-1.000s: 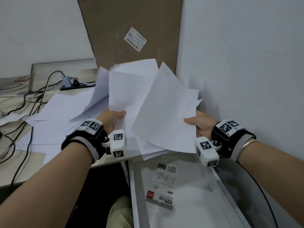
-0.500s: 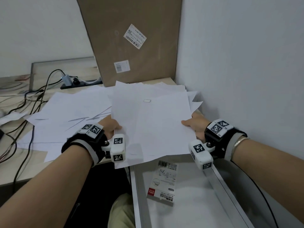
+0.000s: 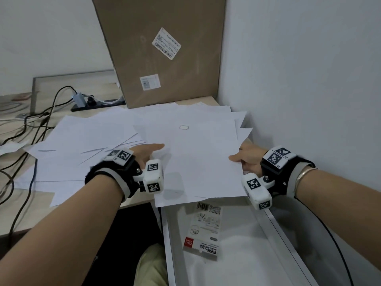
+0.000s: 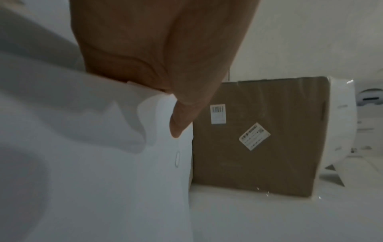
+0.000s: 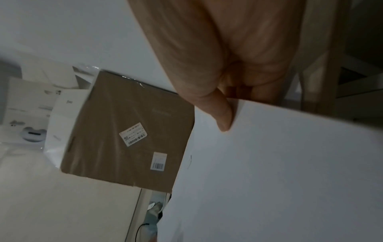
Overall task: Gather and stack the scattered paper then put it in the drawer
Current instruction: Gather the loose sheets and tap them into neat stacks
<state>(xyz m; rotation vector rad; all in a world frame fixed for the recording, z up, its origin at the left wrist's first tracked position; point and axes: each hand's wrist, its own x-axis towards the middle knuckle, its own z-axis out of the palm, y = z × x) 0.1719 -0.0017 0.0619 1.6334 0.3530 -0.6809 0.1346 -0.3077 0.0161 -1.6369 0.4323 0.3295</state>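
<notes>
A stack of white paper (image 3: 195, 153) lies flat on the desk's right end, its near edge overhanging the open grey drawer (image 3: 274, 226). My left hand (image 3: 147, 154) holds the stack's left edge, thumb stretched over the top sheet, fingers hidden beneath. My right hand (image 3: 247, 159) pinches the right edge, thumb on top. In the left wrist view the thumb (image 4: 182, 114) presses on the paper (image 4: 103, 163). The right wrist view shows the thumb (image 5: 219, 111) on the sheet's (image 5: 279, 172) edge. More loose sheets (image 3: 82, 145) lie spread to the left.
A tall cardboard box (image 3: 165, 48) leans at the back, just behind the paper. A white wall (image 3: 309, 79) closes the right side. Black cables (image 3: 26, 141) and a power strip (image 3: 97, 104) lie at the left. A sticker packet (image 3: 204, 230) lies in the drawer.
A second ago both hands held the sheets up, fanned and tilted. They have come down flat onto the desk, and my left thumb has stretched further over the top sheet.
</notes>
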